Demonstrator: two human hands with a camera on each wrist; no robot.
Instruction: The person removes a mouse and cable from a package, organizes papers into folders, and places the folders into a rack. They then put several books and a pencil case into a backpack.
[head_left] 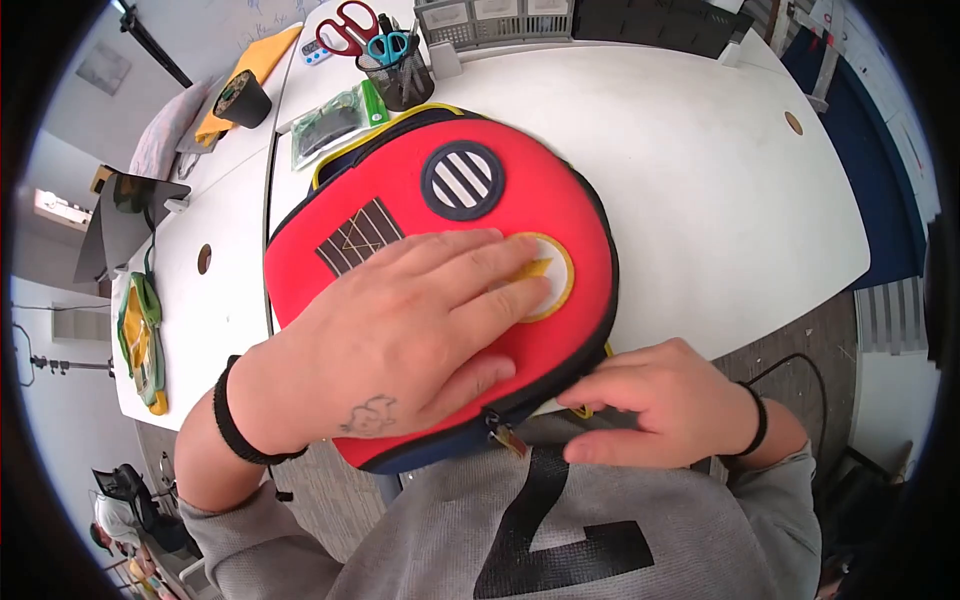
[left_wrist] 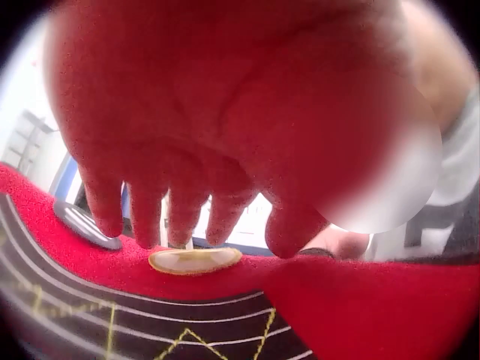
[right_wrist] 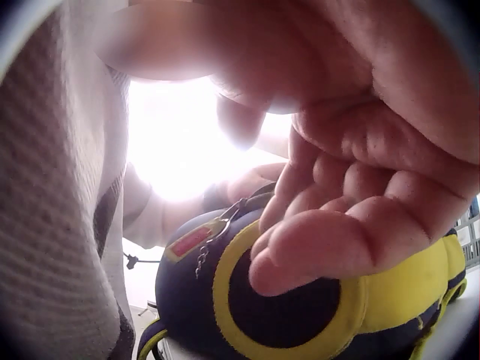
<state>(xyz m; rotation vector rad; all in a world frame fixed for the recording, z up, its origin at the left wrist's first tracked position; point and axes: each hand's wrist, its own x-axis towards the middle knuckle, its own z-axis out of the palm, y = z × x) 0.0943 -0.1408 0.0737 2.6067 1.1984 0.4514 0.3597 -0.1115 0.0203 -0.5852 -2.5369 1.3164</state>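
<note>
A red backpack [head_left: 430, 270] with dark blue sides lies on the white table, its front facing up. Across that front my left hand [head_left: 400, 330] rests with extended fingers, the fingertips over a round white-and-yellow patch [head_left: 557, 280]. In the left wrist view the palm [left_wrist: 225, 112] hangs above the red surface near the patch [left_wrist: 196, 260]. Beside the bag's near right edge is my right hand [head_left: 650, 405], fingers bent loosely. The right wrist view shows this hand [right_wrist: 337, 172] by the blue-and-yellow side [right_wrist: 405, 292], gripping nothing visible. A zipper pull [head_left: 508, 436] hangs at the near edge.
Behind the bag stand a mesh cup [head_left: 408, 85] with scissors and a packaged item [head_left: 330, 125]. A plant pot [head_left: 242, 99] is at the back left, a green-yellow pouch [head_left: 141, 340] at the far left, a grey rack [head_left: 495, 30] at the back.
</note>
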